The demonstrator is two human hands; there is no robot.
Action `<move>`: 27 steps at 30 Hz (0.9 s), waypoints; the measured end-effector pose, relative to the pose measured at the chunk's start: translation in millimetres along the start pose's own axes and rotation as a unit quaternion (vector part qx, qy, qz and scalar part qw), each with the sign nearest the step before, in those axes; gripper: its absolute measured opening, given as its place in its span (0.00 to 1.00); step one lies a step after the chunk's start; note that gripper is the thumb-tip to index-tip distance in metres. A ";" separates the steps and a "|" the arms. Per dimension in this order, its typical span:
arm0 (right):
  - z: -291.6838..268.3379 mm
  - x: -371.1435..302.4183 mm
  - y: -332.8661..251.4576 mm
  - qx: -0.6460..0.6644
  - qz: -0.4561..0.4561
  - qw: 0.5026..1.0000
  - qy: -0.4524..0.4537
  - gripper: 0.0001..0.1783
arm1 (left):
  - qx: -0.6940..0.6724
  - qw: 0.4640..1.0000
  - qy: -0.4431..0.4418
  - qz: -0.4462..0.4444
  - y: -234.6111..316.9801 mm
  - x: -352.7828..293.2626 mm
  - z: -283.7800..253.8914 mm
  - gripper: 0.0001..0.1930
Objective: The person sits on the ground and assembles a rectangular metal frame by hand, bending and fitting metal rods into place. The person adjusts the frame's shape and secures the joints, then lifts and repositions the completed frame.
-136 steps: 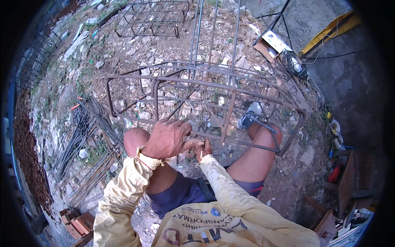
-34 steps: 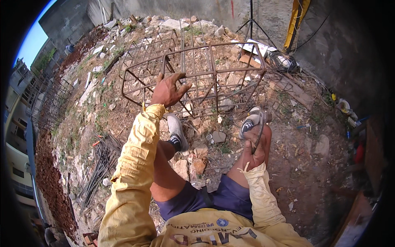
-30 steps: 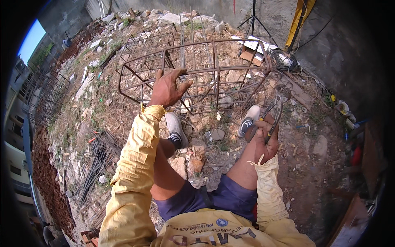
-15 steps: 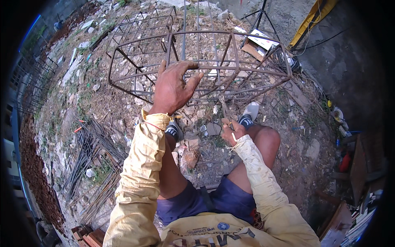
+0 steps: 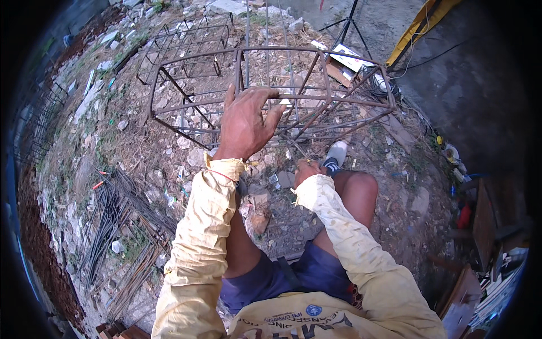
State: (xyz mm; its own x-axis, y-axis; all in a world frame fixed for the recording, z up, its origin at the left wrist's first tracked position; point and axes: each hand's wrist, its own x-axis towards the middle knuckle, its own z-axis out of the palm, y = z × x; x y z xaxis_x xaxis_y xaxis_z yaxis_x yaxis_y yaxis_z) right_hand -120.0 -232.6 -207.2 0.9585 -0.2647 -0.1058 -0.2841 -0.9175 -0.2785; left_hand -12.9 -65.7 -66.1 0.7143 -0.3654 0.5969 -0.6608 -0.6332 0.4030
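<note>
L hand [image 5: 248, 123] at brown box-shaped steel rebar cage [image 5: 329, 99], thumb/index apart; can't tell if other fingers grip. R hand [image 5: 309, 170] closed on grey metal pincers [image 5: 296, 148], cage just ahead. Frame assembled; joints done vs. left: too small to tell.

The rebar cage [image 5: 328, 98] is matt, rust-brown metal with a rough-looking surface; the pincers [image 5: 296, 148] show dull gray metal. Both sleeves [image 5: 196, 248] are matt, wrinkled cloth, the shorts [image 5: 254, 287] smoother fabric. The stones [image 5: 259, 223] look coarse, the box [image 5: 339, 73] matt cardboard, the board [image 5: 484, 223] brown wood.
</note>
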 end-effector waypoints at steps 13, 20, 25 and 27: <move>-0.7 27.4 -25.3 -0.241 -0.052 0.961 -0.125 0.18 | 0.006 1.000 0.012 0.006 -4.6 -3.6 -1.7 0.16; 54.0 32.9 23.4 0.082 0.125 0.987 -0.058 0.24 | -0.010 1.000 0.006 0.005 5.2 1.0 2.5 0.15; 78.1 16.1 4.2 0.429 0.193 0.859 -0.202 0.27 | 0.001 1.000 0.008 -0.009 -1.5 -10.4 -4.2 0.14; 51.7 5.7 -4.8 0.483 0.229 0.812 -0.234 0.25 | -0.004 1.000 0.009 -0.006 4.1 -10.2 -1.6 0.14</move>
State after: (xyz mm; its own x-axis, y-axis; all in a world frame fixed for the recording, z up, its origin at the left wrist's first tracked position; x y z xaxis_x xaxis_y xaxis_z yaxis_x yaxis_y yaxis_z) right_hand -114.4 -214.3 -255.8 0.6973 -0.1637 -0.6978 -0.7109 -0.0334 -0.7025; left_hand -23.2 -63.4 -69.5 0.7175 -0.3456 0.6047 -0.6546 -0.6312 0.4160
